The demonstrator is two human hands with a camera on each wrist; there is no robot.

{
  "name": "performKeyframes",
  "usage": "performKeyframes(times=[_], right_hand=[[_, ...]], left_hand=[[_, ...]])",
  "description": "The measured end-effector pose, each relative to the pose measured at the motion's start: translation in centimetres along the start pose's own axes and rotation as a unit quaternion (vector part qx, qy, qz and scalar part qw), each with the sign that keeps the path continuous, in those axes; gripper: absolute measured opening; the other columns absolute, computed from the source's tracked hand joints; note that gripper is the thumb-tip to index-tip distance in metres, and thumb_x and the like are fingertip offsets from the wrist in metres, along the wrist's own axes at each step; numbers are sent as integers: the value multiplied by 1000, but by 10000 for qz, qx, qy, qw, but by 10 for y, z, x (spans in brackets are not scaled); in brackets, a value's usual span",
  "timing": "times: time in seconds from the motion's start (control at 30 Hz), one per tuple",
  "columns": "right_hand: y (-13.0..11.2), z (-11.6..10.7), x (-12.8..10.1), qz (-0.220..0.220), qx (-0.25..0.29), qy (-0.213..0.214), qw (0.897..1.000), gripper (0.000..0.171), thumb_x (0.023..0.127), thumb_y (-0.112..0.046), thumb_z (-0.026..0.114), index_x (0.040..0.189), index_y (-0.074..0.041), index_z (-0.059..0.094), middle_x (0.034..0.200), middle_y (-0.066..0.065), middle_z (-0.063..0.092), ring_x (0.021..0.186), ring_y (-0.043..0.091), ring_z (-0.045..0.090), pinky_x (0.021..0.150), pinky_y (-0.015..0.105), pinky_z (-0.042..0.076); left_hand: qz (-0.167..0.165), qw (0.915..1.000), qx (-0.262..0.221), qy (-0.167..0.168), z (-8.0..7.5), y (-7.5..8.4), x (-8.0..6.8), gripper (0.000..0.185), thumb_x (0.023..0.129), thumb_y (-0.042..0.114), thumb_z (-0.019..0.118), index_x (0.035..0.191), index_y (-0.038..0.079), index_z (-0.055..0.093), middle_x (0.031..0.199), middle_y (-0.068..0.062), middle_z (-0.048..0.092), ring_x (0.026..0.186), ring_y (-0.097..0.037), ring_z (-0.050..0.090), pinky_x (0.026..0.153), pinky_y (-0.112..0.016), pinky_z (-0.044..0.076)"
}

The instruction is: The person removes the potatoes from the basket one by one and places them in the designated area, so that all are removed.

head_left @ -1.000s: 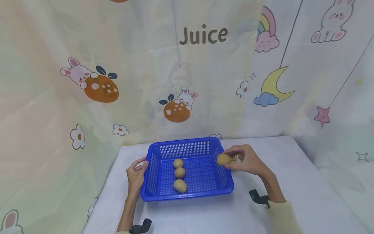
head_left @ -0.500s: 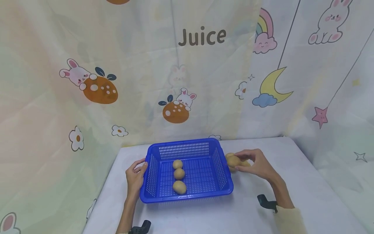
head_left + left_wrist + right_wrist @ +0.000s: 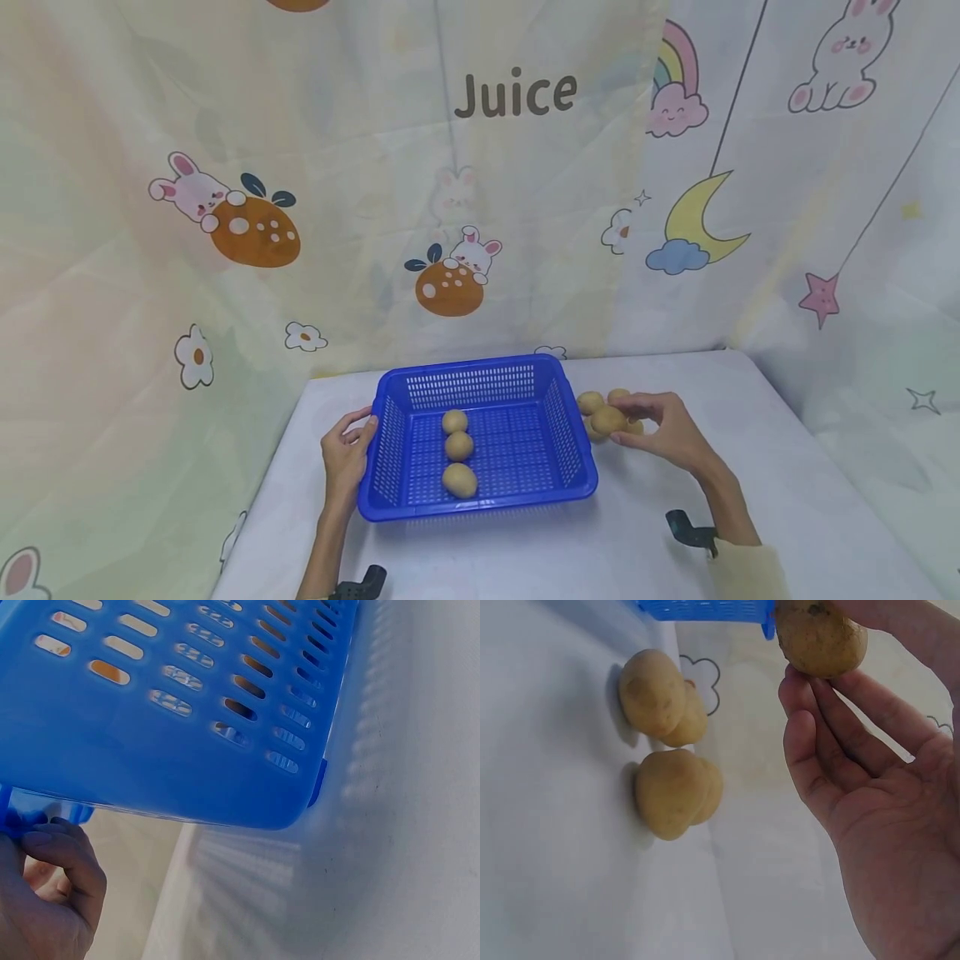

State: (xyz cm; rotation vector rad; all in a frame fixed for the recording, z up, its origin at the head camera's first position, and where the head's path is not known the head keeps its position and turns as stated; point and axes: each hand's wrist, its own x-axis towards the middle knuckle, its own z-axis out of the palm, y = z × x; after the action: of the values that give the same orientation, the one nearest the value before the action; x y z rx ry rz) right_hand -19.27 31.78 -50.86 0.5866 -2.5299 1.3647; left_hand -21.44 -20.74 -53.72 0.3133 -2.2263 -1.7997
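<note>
A blue plastic basket [image 3: 480, 505] with slotted walls sits mid-table in the head view. Three potatoes [image 3: 459, 447] lie in a rough line on its floor, left of centre. My left hand [image 3: 345, 454] grips the basket's left rim; in the left wrist view its fingers [image 3: 71, 859] curl at the edge. Outside the right wall, my right hand [image 3: 671, 433] pinches a potato [image 3: 821, 641] between thumb and fingertips. Several more potatoes [image 3: 671, 791] rest on the table under and beyond that hand, partly covered by it in the head view.
A white cloth covers the table [image 3: 525, 558]. Behind it hangs a printed curtain [image 3: 540, 208] with cartoon rabbits and the word Juice. Dark wrist mounts [image 3: 690, 532] are strapped near both sleeves.
My right hand, still pinching the potato, has moved right and slightly down from over the basket's right rim to above the loose potatoes. The left hand keeps its grip on the rim.
</note>
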Motion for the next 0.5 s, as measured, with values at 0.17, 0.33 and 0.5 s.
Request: performKeyframes(times=[0.17, 0.33, 0.5], right_hand=[[4, 3, -6, 125, -89, 70, 9999, 40, 86, -11, 93, 123, -5, 80, 116, 12, 83, 100, 2, 71, 93, 34, 63], [11, 7, -12, 195, -154, 27, 9997, 40, 86, -13, 93, 124, -9, 80, 121, 11, 82, 106, -2, 71, 97, 33, 62], [18, 11, -17, 204, -106, 21, 9997, 40, 85, -12, 94, 122, -9, 80, 115, 6, 83, 100, 2, 72, 96, 34, 62]], left_hand=[[104, 9999, 6, 136, 2, -1, -1, 34, 110, 28, 67, 136, 6, 72, 94, -12, 83, 68, -6, 73, 61, -20, 57], [126, 9998, -25, 131, 1, -1, 0, 35, 110, 26, 68, 137, 3, 72, 92, -10, 83, 67, -6, 73, 60, -20, 57], [157, 9998, -84, 135, 1, -3, 0, 32, 109, 24, 69, 135, 6, 73, 91, -8, 83, 66, -6, 72, 60, -20, 56]])
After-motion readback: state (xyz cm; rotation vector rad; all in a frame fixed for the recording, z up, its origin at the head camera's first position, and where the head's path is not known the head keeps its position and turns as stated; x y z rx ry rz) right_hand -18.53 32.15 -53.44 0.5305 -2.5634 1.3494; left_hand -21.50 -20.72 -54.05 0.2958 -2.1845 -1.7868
